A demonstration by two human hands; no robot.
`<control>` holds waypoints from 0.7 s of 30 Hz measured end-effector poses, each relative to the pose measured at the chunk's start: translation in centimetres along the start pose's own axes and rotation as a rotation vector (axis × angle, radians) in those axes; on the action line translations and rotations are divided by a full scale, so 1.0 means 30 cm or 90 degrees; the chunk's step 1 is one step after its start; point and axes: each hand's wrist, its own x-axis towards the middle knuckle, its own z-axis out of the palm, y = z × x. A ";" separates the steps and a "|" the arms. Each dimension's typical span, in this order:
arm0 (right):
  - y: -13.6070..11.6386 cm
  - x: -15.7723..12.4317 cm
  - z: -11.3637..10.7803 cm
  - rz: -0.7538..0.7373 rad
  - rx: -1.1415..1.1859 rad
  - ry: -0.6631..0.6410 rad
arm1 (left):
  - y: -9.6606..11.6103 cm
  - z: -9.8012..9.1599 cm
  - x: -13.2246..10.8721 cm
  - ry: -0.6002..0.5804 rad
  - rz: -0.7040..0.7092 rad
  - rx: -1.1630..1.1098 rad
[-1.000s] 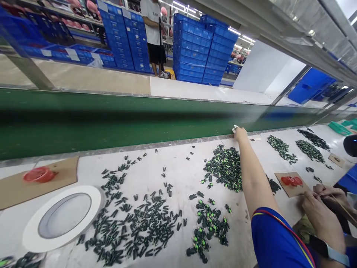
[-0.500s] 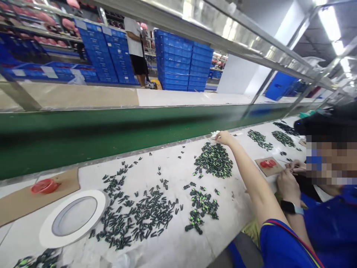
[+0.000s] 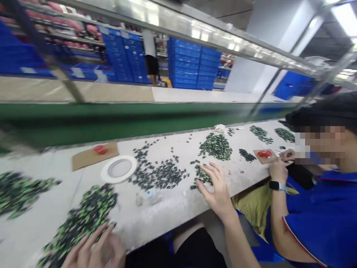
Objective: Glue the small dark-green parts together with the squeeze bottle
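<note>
My left hand [image 3: 96, 250] is at the lower left, touching the near edge of a long pile of small dark pieces with green spots [image 3: 87, 210]. Its fingers are stretched out and slightly curved, with nothing visible in them. Farther right, my right hand [image 3: 216, 190] has its fingers apart over a small cluster of dark and green pieces [image 3: 201, 175], partly hiding it. I cannot tell whether the fingertips touch the cluster. Plain dark pieces [image 3: 167, 174] lie scattered between the hands. Behind my right hand is a larger green-spotted pile [image 3: 216, 146].
A white tape roll [image 3: 119, 169] lies flat near cardboard with a red lump [image 3: 99, 149]. A small clear container [image 3: 152, 196] stands near the front edge. Crumpled white material [image 3: 221, 128] sits at the back. At right, a co-worker's hands [image 3: 279, 169] are beside another cardboard piece [image 3: 264, 158].
My right hand has moved back toward me from the crumpled white material, now above the small cluster. My left hand has come into view at the lower left. The view has swung left.
</note>
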 end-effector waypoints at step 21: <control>-0.171 -0.105 0.432 0.118 0.242 -0.088 | 0.056 0.033 0.053 0.129 -0.110 0.174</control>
